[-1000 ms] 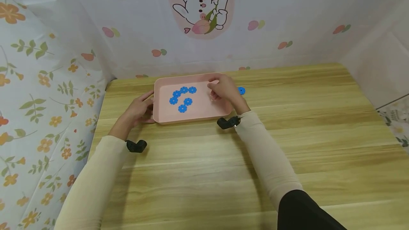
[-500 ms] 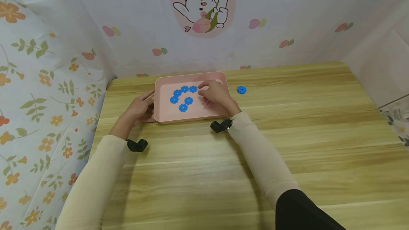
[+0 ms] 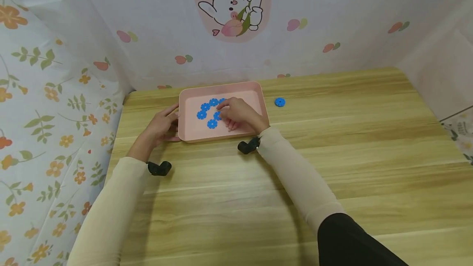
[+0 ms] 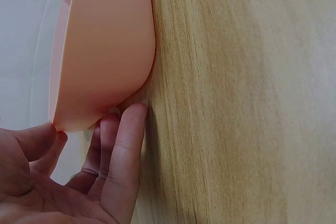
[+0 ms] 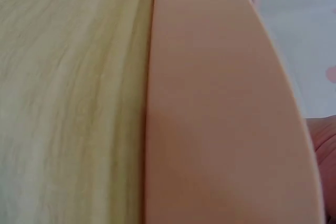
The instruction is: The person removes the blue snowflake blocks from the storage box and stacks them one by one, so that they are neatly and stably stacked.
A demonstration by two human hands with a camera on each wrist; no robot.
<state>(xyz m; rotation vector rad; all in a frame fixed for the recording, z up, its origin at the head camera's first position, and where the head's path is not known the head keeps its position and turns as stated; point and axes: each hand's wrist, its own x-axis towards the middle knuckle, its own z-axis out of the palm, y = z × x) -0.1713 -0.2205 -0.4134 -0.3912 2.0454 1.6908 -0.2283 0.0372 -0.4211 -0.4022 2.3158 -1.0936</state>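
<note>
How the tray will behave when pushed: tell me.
The tray would probably slide rather than tip, being broad, low and flat on the table. It looks fairly stiff, since its walls stand up in smooth curves, and likely light, given its thin rim. The blue discs might shift under a sharp push, as they lie flat inside.

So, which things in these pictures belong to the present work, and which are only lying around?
Likely work things:
pink rectangular plastic-looking tray, touched by the left hand
blue round notched pieces inside, near the right hand

Likely just lying around:
similar blue disc or stack, untouched on the wooden table
</note>
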